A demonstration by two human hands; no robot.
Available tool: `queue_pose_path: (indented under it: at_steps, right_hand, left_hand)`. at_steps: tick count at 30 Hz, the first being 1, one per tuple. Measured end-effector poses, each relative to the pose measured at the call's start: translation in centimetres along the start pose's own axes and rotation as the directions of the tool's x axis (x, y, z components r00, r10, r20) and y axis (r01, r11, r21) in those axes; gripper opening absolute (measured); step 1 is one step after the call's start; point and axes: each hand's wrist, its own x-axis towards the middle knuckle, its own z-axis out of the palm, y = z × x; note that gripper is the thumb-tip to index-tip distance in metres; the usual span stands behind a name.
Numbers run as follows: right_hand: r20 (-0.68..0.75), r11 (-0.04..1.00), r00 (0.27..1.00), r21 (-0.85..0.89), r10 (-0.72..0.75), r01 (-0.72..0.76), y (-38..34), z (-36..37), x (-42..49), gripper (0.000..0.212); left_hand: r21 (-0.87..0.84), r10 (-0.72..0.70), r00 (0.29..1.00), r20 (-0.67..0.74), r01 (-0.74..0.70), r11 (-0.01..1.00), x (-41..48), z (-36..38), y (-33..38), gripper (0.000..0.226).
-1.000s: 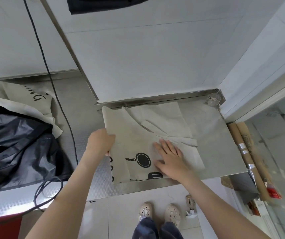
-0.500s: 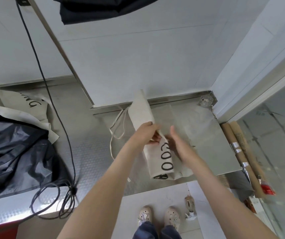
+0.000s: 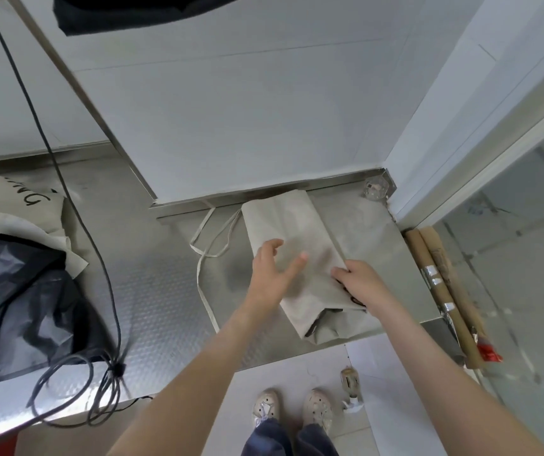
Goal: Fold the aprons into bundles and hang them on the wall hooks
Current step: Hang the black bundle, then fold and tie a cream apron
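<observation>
**Apron [image 3: 293, 225] mid-fold on counter [image 3: 165, 291]**

Centre of frame: cream cloth folded into a long strip, strings [image 3: 199, 278] trailing left. Left hand [image 3: 272, 274] spread, fingers fanned above the strip; right hand [image 3: 362, 281] pinching its right edge. Folding seemingly half done. Next, probably: rolling the strip into a bundle, strings tucked in.

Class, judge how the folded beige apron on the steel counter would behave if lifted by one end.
Probably floppy: the apron shows soft creases and a gaping near end. Its loose strings would likely dangle. Thin cloth, probably light.
</observation>
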Motion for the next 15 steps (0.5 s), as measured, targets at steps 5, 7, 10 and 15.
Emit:
queue_pose_path:
  at_steps: [5, 7, 10, 15]
  right_hand:
    - [-0.044, 0.995, 0.998, 0.09, -0.033, 0.037, -1.9, 1.5, -1.1, 0.031]
    - [0.168, 0.911, 0.985, 0.409, -0.031, -0.041, -3.2, 2.6, -2.2, 0.033]
    - [0.498, 0.798, 0.834, 0.589, -0.238, -0.125, -3.3, 4.8, -3.4, 0.051]
    - [0.679, 0.809, 0.695, -0.259, -0.236, 0.527, 0.3, 8.8, -3.8, 0.06]
  left_hand:
    - [-0.207, -0.193, 0.981, -0.012, 0.186, 0.96, -1.5, -0.9, -2.8, 0.107]
    - [-0.41, -0.293, 0.955, 0.042, 0.284, 0.867, -1.2, -1.8, -2.7, 0.09]
    - [-0.555, -0.327, 0.941, 0.092, 0.321, 0.767, -1.6, -3.6, -0.8, 0.061]
    - [-0.557, -0.292, 0.953, 0.081, 0.287, 0.78, -1.8, -8.5, -1.4, 0.057]
